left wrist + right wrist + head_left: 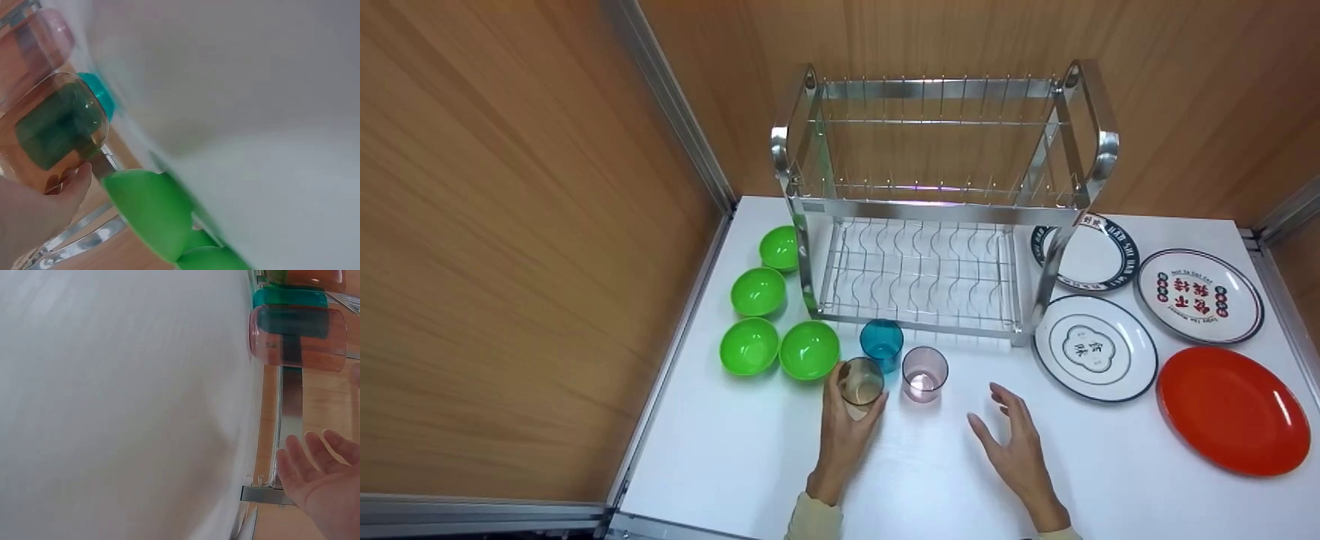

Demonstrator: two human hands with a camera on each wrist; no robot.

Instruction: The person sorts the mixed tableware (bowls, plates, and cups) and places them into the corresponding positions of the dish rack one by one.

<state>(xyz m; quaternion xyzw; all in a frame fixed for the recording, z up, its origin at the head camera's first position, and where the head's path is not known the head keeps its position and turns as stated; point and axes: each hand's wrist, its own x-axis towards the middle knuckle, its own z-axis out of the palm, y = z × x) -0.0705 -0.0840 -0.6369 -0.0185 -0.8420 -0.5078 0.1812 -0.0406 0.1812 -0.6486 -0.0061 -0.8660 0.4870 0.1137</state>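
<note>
left hand [844,439]: clamped on the brown cup [861,382], thumb on the cup's right side and fingers on its left
right hand [1020,454]: open over the desk [720,457], thumb and fingers spread apart, to the right of the pink cup [925,371] and well apart from it; well apart from the left hand too
brown cup: see-through, mouth up, in front of the blue cup [881,341] and just beside the nearest green bowl; whether its base touches the desk I cannot tell
blue cup: upright, behind the brown cup and near the front edge of the rack [937,214]
pink cup: upright on the desk, just right of the blue cup, see-through
green bowls [808,351]: four, mouths up, to the left of the rack; two side by side at the front, two farther back, the farthest partly hidden by a rack leg
rack: shiny metal, two tiers, the lower one with wavy wires, standing near the back wall [1200,112]
plates at right: red plate [1234,411] nearest the front; cloud plate [1095,349] to its left; red-lettered plate [1200,296] behind the red one; dark-rimmed plate [1091,255] farthest back, partly hidden by the rack
sleeves [814,519]: pale, at both wrists
desk: white
walls: wood-grained, behind and at the left
</note>
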